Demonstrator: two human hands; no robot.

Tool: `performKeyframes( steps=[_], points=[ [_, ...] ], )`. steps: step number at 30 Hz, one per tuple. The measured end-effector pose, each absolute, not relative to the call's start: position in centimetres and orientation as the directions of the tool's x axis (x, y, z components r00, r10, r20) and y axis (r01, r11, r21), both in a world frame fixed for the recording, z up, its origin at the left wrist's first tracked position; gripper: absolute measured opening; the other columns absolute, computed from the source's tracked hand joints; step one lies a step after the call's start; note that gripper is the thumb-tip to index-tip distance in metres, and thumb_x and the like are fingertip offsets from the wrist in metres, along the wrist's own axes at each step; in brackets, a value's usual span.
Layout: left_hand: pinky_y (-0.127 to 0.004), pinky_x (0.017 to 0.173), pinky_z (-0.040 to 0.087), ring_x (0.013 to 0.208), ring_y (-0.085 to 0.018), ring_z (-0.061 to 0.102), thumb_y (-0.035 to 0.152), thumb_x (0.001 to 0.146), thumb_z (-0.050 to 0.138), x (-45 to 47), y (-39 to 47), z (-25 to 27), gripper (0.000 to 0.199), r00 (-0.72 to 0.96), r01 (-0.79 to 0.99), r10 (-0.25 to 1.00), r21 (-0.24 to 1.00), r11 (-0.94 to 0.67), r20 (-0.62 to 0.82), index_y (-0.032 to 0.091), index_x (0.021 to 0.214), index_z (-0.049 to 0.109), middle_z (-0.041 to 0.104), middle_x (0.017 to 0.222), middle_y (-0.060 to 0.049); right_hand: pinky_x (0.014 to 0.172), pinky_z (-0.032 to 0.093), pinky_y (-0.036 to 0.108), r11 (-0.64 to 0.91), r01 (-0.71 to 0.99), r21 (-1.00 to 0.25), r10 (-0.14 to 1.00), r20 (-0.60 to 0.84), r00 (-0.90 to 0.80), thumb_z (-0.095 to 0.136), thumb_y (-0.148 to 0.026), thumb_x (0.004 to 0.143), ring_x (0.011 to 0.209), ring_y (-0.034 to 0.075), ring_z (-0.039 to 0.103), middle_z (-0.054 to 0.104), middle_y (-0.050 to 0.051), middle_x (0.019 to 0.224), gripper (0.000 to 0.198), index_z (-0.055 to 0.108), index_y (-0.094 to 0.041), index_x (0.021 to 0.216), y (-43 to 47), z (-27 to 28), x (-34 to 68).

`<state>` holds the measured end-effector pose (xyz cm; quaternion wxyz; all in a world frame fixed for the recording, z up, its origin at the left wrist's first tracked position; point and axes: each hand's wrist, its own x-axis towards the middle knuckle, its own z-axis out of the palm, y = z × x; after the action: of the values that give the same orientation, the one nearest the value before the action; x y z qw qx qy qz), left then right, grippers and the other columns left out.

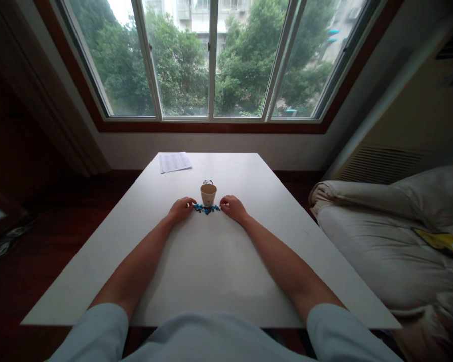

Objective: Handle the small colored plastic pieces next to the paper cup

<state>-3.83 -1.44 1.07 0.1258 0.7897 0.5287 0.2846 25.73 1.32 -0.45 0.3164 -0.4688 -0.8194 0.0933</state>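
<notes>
A paper cup [209, 196] stands upright on the white table, its mouth facing up. Small blue and dark pieces [207, 208], perhaps beads, lie in a loose band along the near side of the cup. At the left end of this band rests my left hand [181, 209], fingers bent and thumb drawn in close to them. My right hand [233, 207] is at the other end, its fingers curled with the tips together beside the pieces. Whatever sits between the fingertips of either hand is too small to make out.
The white table [219, 271] carries a few printed sheets [175, 162] at its far left corner. Just behind the cup lies a thin dark looped item [208, 181]. A padded beige seat [366, 246] stands on the right, and a window [211, 65] lies beyond the table.
</notes>
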Motion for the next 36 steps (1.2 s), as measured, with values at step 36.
performKeyframes(
  steps=[36],
  points=[
    [-0.028, 0.071, 0.046, 0.071, -0.014, 0.056, 0.025, 0.084, 0.055, -4.2, -0.9, 0.9, 0.021, 0.172, 0.734, 0.912, 0.569, -0.37, 0.371, 0.02, 0.096, 0.071, 0.069, 0.091, -0.004, 0.108, 0.043, 0.042, 0.72, 0.599, -0.351, 0.62, 0.713, -0.328, 0.042, -0.024, 0.097, 0.122, 0.023, 0.049, 0.059, 0.009, 0.126, 0.036, 0.061, -0.024, 0.127, -3.3, 4.1, 23.0]
  ],
)
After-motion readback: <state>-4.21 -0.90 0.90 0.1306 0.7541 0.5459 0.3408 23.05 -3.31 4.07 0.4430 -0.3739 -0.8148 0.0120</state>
